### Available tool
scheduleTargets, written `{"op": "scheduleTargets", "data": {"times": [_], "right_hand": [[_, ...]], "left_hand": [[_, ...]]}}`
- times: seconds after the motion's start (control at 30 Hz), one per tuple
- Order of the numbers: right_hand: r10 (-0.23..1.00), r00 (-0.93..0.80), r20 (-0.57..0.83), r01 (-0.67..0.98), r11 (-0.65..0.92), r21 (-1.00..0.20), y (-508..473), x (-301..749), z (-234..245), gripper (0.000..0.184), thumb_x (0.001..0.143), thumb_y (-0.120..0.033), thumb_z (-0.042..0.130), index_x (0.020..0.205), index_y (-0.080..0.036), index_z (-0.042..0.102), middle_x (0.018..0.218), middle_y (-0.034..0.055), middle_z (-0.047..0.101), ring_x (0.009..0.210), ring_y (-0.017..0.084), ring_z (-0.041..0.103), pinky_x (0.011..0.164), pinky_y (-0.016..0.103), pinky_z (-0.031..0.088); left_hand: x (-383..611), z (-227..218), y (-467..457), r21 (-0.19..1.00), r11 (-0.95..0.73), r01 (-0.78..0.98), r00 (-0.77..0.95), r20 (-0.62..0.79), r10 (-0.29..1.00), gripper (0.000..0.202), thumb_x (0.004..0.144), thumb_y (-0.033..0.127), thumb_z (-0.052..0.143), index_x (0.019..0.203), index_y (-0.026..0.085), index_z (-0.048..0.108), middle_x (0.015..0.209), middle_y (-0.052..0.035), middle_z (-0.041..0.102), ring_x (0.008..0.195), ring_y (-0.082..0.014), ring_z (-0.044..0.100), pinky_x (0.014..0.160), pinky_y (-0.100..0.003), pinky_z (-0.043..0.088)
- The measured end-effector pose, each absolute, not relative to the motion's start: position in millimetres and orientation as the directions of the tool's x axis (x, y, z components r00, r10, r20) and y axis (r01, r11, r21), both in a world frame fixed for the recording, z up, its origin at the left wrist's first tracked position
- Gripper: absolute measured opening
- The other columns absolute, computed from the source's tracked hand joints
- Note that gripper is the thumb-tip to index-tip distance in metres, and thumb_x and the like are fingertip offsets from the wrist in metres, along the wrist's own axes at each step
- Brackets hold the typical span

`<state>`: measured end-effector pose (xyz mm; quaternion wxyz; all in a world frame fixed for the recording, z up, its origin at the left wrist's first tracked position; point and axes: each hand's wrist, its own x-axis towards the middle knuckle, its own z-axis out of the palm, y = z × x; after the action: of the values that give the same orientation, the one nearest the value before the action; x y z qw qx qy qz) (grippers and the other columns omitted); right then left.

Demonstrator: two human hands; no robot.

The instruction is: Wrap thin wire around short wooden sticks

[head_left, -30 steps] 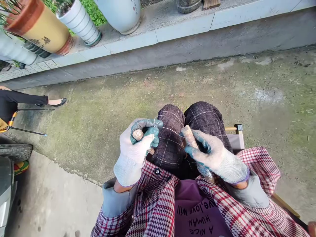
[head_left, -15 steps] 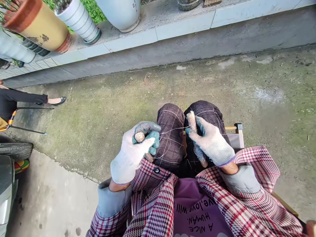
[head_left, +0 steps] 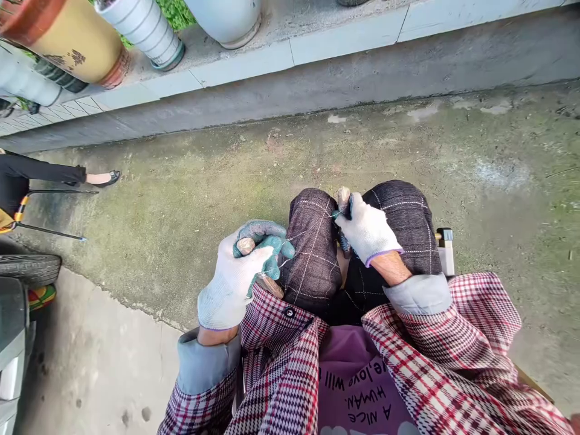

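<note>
My left hand (head_left: pixel 240 275), in a white glove with green fingertips, is closed round a short wooden stick (head_left: pixel 246 245) whose pale end shows above the fist. My right hand (head_left: pixel 365 228), gloved the same way, is closed round a second stick (head_left: pixel 343 196) held upright between my knees. A thin line (head_left: pixel 308 232) runs taut from one stick to the other across my left knee (head_left: pixel 313 241). Both hands hover over my lap, the right one farther forward.
I sit on a folding chair (head_left: pixel 446 251) on mossy concrete. A raised kerb (head_left: pixel 290 54) with several large plant pots (head_left: pixel 75 42) runs across the back. Another person's leg and shoe (head_left: pixel 102 178) show at the left, above a vehicle tyre (head_left: pixel 29 269).
My right hand has moved forward and to the left with its stick, from my lap up to between my knees. The left hand has hardly shifted.
</note>
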<state>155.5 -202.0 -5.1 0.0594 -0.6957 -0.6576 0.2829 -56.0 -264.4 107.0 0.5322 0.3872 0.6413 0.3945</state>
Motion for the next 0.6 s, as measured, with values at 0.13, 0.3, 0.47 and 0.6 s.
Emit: {"op": "scheduleTargets", "data": {"times": [0.13, 0.3, 0.47, 0.6], "right_hand": [[0.96, -0.014, -0.279, 0.865, -0.129, -0.485, -193.4, 156.1, -12.1, 0.029, 0.089, -0.035, 0.059, 0.112, -0.016, 0.058, 0.089, 0.0137, 0.076, 0.079, 0.032, 0.072, 0.067, 0.034, 0.046], [0.988, -0.022, -0.154, 0.761, -0.084, -0.644, -207.1, 173.3, -6.1, 0.038, 0.09, -0.031, 0.06, 0.126, -0.02, 0.06, 0.102, 0.0127, 0.076, 0.089, 0.031, 0.073, 0.075, 0.037, 0.053], [0.99, 0.085, 0.116, 0.623, 0.038, -0.781, -231.8, 181.5, 34.7, 0.037, 0.095, -0.03, 0.058, 0.131, -0.025, 0.063, 0.126, 0.0115, 0.07, 0.114, 0.03, 0.067, 0.098, 0.044, 0.053], [0.932, -0.337, 0.131, 0.389, 0.265, -0.882, -236.2, 156.4, 54.9, 0.025, 0.095, -0.024, 0.058, 0.116, -0.027, 0.073, 0.111, 0.006, 0.074, 0.102, 0.024, 0.071, 0.094, 0.038, 0.054]], "left_hand": [[-56.6, 104.3, -257.6, 0.919, 0.389, 0.06, -0.118, -0.381, 0.917, 0.019, 0.07, 0.02, 0.072, 0.087, 0.014, 0.075, 0.071, -0.0035, 0.072, 0.055, -0.0121, 0.062, 0.049, -0.02, 0.049], [-57.3, 104.4, -251.5, 0.908, 0.419, 0.008, -0.094, -0.416, 0.904, 0.018, 0.07, 0.019, 0.071, 0.087, 0.014, 0.073, 0.068, -0.0024, 0.07, 0.048, -0.0096, 0.056, 0.043, -0.019, 0.044], [-53.6, 103.8, -250.6, 0.901, 0.434, 0.018, -0.081, -0.431, 0.899, 0.018, 0.069, 0.019, 0.072, 0.086, 0.015, 0.073, 0.072, -0.0037, 0.072, 0.047, -0.0102, 0.056, 0.043, -0.021, 0.044], [-55.6, 108.8, -253.1, 0.911, 0.403, 0.091, -0.084, -0.396, 0.914, 0.014, 0.069, 0.019, 0.073, 0.083, 0.016, 0.075, 0.071, -0.004, 0.072, 0.049, -0.0115, 0.057, 0.045, -0.023, 0.046]]}}
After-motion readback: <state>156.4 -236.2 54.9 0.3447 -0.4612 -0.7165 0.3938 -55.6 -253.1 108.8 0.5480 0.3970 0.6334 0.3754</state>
